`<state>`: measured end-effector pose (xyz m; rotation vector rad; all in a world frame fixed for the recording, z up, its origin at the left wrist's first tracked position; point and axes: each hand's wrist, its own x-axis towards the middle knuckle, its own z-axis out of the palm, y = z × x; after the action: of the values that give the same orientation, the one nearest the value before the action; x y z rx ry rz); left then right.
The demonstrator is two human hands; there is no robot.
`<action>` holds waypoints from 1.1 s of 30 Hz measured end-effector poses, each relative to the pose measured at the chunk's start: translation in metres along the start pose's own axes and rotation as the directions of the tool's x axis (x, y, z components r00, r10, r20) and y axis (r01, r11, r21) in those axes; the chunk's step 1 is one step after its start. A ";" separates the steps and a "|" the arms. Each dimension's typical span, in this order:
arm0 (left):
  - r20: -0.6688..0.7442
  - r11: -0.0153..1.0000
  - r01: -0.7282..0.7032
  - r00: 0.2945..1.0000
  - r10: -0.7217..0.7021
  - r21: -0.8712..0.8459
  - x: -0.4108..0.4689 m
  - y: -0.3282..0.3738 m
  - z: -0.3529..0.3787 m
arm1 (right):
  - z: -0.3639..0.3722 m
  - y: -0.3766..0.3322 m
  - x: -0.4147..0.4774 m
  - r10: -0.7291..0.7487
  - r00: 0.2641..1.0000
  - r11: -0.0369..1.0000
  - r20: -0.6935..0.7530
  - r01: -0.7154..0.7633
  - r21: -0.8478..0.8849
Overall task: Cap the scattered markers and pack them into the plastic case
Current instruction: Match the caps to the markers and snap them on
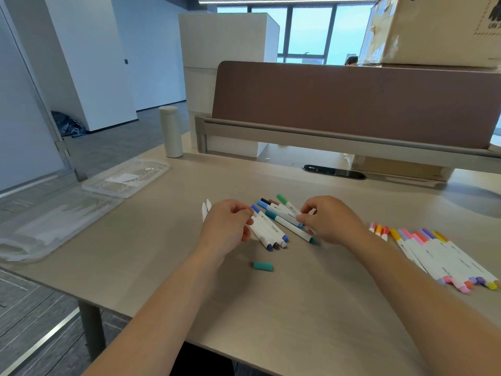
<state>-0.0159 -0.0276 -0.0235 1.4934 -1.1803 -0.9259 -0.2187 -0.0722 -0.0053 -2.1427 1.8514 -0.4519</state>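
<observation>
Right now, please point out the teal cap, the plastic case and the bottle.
teal cap (263, 266): head view, its side.
plastic case (54, 222): head view, near half.
bottle (171, 131): head view, its body.

Markers (271, 228): your left hand (225, 229) hides some upper ends.
Box (433, 31): cut off at the top edge.

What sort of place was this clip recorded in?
Probably an open-plan office: a desk strewn with markers, with a brown divider panel and a cable port, large windows behind, and a cardboard box stacked above.
</observation>
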 end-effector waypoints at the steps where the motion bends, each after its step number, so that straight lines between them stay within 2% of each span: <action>1: 0.007 1.000 0.003 1.000 -0.003 0.000 0.001 0.001 0.001 | 0.001 0.001 0.003 0.009 1.000 1.000 -0.002 -0.009 -0.009; 10: 0.059 0.999 0.006 0.998 -0.009 0.044 0.008 0.002 0.012 | 0.004 -0.008 0.013 -0.019 0.999 0.999 0.038 0.017 0.035; 15: 0.047 1.000 0.027 0.999 -0.027 0.009 0.008 0.001 0.010 | 0.012 -0.017 0.012 -0.035 0.995 0.999 0.091 0.036 -0.018; 19: 0.041 1.000 0.022 0.999 -0.021 -0.020 0.006 0.003 0.006 | 0.017 -0.024 0.011 -0.028 0.997 0.998 0.067 0.032 -0.056; 25: -0.067 0.999 0.012 0.998 -0.015 -0.040 0.008 0.002 -0.019 | 0.026 -0.046 0.008 -0.079 0.997 0.995 0.024 0.080 -0.065; 33: -0.183 0.997 -0.018 0.983 0.004 -0.076 0.012 -0.013 -0.067 | 0.048 -0.102 0.011 -0.156 0.984 0.988 0.087 0.156 0.013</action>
<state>0.0535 -0.0233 -0.0206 1.4750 -1.0077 -0.7995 -0.1056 -0.0684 -0.0078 -2.2754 1.6413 -0.3884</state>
